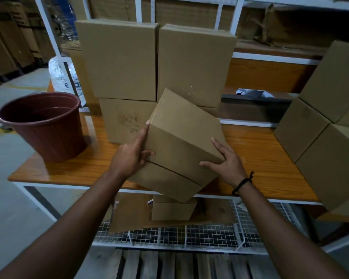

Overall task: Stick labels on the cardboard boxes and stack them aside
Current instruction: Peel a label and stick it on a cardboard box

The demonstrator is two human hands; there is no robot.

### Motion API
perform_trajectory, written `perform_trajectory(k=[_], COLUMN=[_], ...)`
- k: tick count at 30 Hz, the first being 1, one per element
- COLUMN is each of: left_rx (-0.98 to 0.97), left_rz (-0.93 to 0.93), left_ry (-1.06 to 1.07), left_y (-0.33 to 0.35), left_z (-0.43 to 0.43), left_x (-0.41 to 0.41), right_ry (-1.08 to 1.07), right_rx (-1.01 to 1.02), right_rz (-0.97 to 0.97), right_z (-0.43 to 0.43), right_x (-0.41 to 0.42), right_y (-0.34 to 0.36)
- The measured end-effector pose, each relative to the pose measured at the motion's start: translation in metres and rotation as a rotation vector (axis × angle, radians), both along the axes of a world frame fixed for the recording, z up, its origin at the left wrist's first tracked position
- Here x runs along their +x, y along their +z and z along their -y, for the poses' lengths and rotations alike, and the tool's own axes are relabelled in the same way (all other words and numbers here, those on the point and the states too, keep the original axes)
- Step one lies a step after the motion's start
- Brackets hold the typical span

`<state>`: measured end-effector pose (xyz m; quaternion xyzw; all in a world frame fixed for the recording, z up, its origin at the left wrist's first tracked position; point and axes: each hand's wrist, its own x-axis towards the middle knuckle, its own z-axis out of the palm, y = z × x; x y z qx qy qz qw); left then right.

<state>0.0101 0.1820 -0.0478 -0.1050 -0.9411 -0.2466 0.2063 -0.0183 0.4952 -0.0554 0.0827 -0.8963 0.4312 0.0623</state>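
Observation:
A plain brown cardboard box (181, 141) is tilted over the front edge of the wooden table (260, 154), held between both hands. My left hand (132, 156) presses its left side, forefinger stretched up along the edge and thumb on the near face. My right hand (226, 162) grips its right lower corner, fingers spread on top. No label shows on the box's visible faces. Behind it stand stacked boxes: two tall ones (119, 59) (193, 63) and a lower one (125, 119) with faint print.
A dark red plastic bucket (46, 125) sits on the table's left end. More boxes (326, 125) are stacked at the right. Below the table lie a wire-mesh shelf (210, 234) with a small box (172, 210) and flat cardboard. A white bag (58, 77) stands behind the bucket.

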Motion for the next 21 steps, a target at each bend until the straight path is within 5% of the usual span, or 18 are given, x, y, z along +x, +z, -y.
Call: perform_trajectory(k=[9, 21], left_rx=[0.325, 0.32], left_rz=[0.209, 0.078], left_ry=[0.098, -0.056], left_y=[-0.071, -0.02], left_z=[-0.023, 0.001], left_x=[0.025, 0.002], right_ry=[0.013, 0.065], right_rx=[0.397, 0.247], right_rz=[-0.033, 0.063], right_z=[-0.009, -0.015], right_x=[0.003, 0.003], right_y=[0.016, 0.019])
